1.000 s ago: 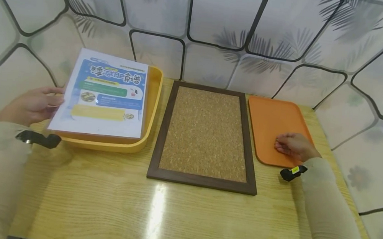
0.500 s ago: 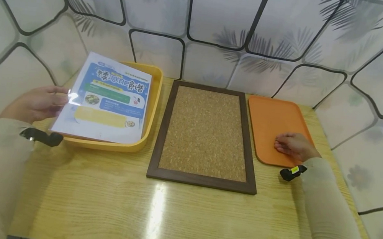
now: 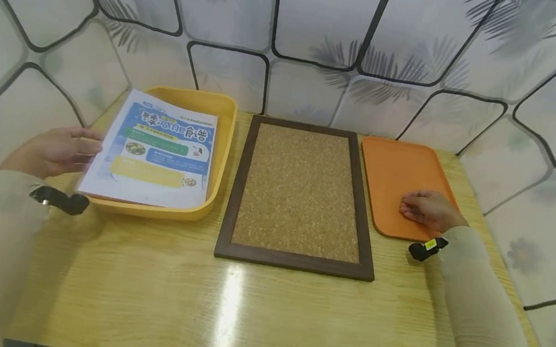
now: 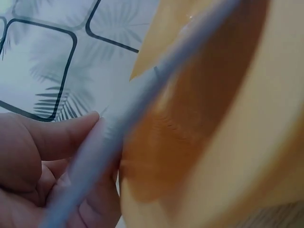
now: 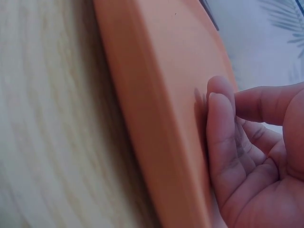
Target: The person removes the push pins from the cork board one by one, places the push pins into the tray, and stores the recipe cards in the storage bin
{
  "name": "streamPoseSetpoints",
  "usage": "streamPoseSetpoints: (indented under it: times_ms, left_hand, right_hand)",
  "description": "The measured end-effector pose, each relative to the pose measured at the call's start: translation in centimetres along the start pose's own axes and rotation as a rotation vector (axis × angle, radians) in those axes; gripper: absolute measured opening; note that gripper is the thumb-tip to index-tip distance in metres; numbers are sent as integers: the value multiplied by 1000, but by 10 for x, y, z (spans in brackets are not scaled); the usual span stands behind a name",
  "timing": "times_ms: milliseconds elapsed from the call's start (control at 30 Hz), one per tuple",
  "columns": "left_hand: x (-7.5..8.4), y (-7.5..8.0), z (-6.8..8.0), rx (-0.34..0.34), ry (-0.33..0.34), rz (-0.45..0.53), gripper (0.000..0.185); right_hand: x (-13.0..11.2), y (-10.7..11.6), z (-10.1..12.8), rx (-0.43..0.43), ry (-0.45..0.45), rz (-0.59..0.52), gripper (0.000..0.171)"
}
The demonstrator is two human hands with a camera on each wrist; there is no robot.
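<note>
My left hand (image 3: 59, 151) is at the left edge of a laminated recipe sheet (image 3: 160, 145), a white page printed with blue, green and yellow blocks. The sheet lies over the yellow tub (image 3: 224, 146), hiding most of its inside. In the left wrist view the sheet (image 4: 137, 104) appears nearly edge-on, with the thumb on one side and the other fingers (image 4: 104, 190) on the far side. My right hand (image 3: 427, 209) rests on the orange tray (image 3: 404, 169), fingers loosely curled and thumb close to the index finger, with nothing in it.
Between tub and tray lies a cork board (image 3: 301, 192) with a dark brown frame, flat on the wooden table (image 3: 146, 289). A patterned cloth wall (image 3: 306, 92) closes off the back and both sides.
The recipe sheet has come down onto the yellow tub, shifted slightly right and turned a little clockwise. My left hand has moved slightly right with it. My right hand stays on the tray.
</note>
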State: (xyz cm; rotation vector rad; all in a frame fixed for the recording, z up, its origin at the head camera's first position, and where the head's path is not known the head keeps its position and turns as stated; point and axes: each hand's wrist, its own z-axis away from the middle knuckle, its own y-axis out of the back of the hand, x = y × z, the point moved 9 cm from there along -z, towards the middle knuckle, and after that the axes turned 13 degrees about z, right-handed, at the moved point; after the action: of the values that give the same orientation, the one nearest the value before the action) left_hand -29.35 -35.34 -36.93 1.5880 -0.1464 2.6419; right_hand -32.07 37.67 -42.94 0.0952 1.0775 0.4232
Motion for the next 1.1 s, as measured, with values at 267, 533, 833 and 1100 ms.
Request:
streamPoseSetpoints:
  times_ms: [267, 533, 833, 1100]
  left_hand:
    - [7, -1, 7, 39, 7, -225, 41]
    - [13, 0, 6, 94, 8, -268, 47]
    - [19, -8, 3, 78, 13, -308, 45]
    - [21, -9, 6, 56, -19, -302, 44]
  right_hand:
    - [-2, 0, -3, -10, -2, -24, 11]
    - [0, 1, -1, -9, -6, -17, 11]
    - [2, 3, 3, -10, -10, -9, 10]
    - [1, 4, 6, -7, -10, 24, 14]
